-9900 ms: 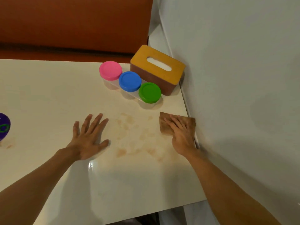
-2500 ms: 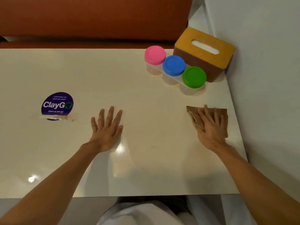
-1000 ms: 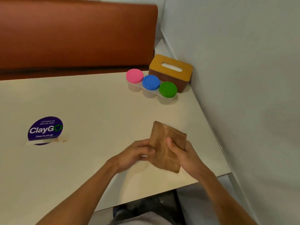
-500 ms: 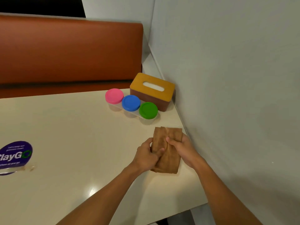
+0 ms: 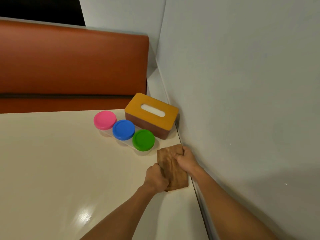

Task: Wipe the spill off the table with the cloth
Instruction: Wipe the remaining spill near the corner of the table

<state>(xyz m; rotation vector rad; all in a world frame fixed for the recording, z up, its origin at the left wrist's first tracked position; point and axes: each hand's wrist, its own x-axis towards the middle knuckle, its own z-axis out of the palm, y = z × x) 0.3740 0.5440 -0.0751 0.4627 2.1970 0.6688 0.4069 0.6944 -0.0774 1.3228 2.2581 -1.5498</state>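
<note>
A folded brown cloth (image 5: 170, 163) lies on the cream table (image 5: 69, 170) close to the right edge, beside the wall. My left hand (image 5: 156, 178) grips the cloth's near left side with curled fingers. My right hand (image 5: 186, 159) grips its far right side with curled fingers. The cloth is wrinkled between the two hands. No spill shows on the table surface in view.
Three jars with pink (image 5: 105, 120), blue (image 5: 123, 129) and green (image 5: 143, 140) lids stand in a row just beyond the cloth. An orange-topped tissue box (image 5: 152, 113) sits behind them by the grey wall (image 5: 242, 101). An orange bench back (image 5: 69, 63) runs along the far side.
The brownish spill seen at first is gone. Both hands have carried the folded cloth from above the table middle to the right edge by the wall and set it down, still gripping it.
</note>
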